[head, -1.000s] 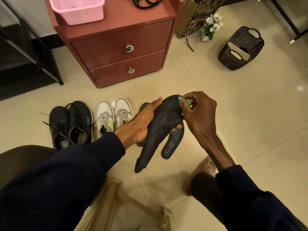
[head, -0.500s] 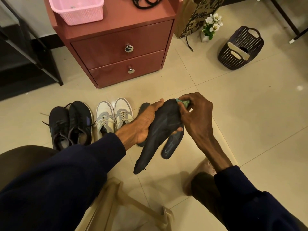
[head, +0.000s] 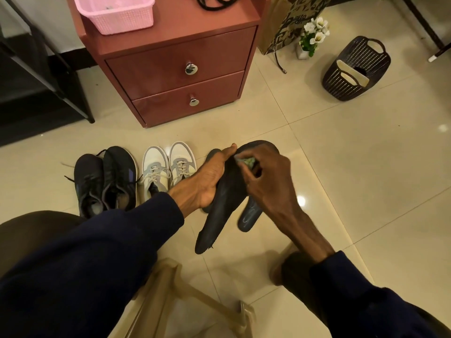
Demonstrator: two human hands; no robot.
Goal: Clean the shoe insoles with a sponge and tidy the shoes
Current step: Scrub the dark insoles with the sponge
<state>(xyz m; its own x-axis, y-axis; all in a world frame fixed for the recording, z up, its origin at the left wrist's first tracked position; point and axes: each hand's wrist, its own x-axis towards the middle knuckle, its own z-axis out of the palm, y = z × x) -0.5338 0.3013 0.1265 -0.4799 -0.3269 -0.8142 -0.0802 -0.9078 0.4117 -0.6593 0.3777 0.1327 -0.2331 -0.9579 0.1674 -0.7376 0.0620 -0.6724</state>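
From the head camera, the left hand (head: 210,181) is gripping a dark insole (head: 219,215) from beneath, its thumb lying along the edge. The right hand (head: 268,181) is pinching a greenish sponge (head: 249,161) against the insole's upper end. Another insole (head: 249,215) is lying on the floor below, partly hidden by the right hand. Black shoes (head: 107,179) and white shoes (head: 168,167) are standing to the left.

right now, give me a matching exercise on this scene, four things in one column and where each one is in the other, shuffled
Things
1. pink basket
2. sponge
3. black insole
4. dark basket

Places
A. held in the left hand
B. on the floor, with pale insoles in it
C. on top of the red cabinet
D. pinched in the right hand

Pairs: 1-C, 2-D, 3-A, 4-B
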